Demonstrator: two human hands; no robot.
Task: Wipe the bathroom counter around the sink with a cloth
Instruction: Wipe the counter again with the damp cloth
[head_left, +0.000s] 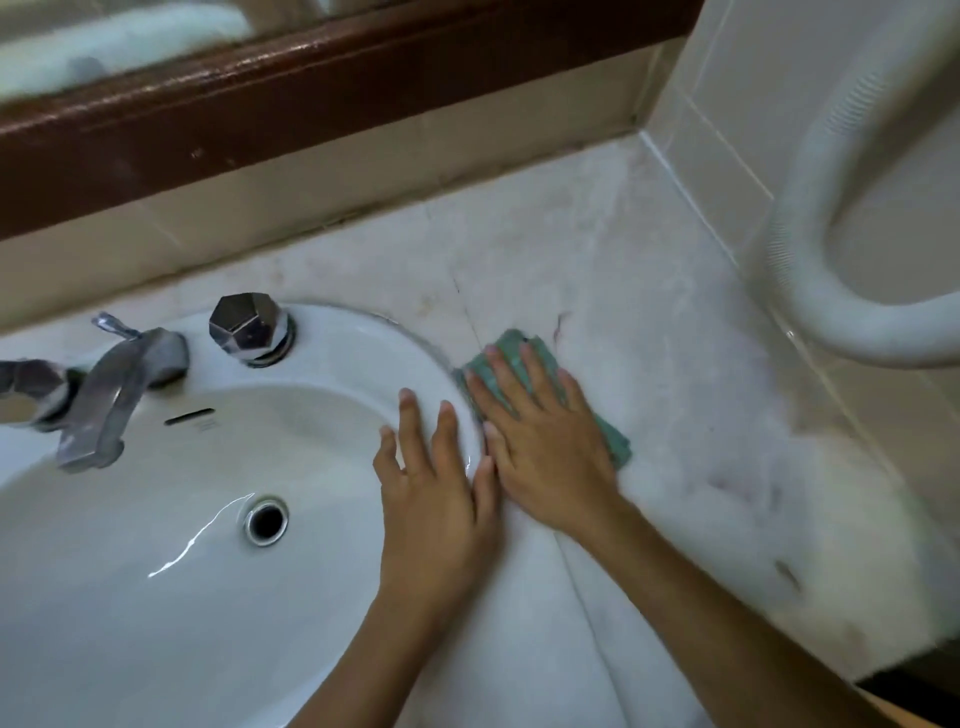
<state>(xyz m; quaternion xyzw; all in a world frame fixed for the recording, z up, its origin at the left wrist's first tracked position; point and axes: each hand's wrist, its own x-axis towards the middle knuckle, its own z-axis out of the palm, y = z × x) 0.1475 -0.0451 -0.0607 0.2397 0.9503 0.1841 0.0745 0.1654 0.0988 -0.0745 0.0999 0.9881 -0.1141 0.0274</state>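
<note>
- Head view – the right hand (540, 447) is pressing flat, fingers straight and spread, on a green cloth (514, 340).
- The cloth is lying on the pale marble desk (649, 291), just right of the sink (358, 332), its left edge touching the rim.
- The left hand (436, 499) is resting open on the sink's right rim, fingers straight, just beside the right hand.
- A chrome faucet (119, 384) and a faceted knob (249, 325) are standing at the sink's far left edge; the drain (266, 521) is showing in the bowl.
- A white ribbed hose (810, 291) is curving along the tiled wall at the right – well apart from the cloth.
- A dark wooden frame (311, 98) is running along the far wall.
</note>
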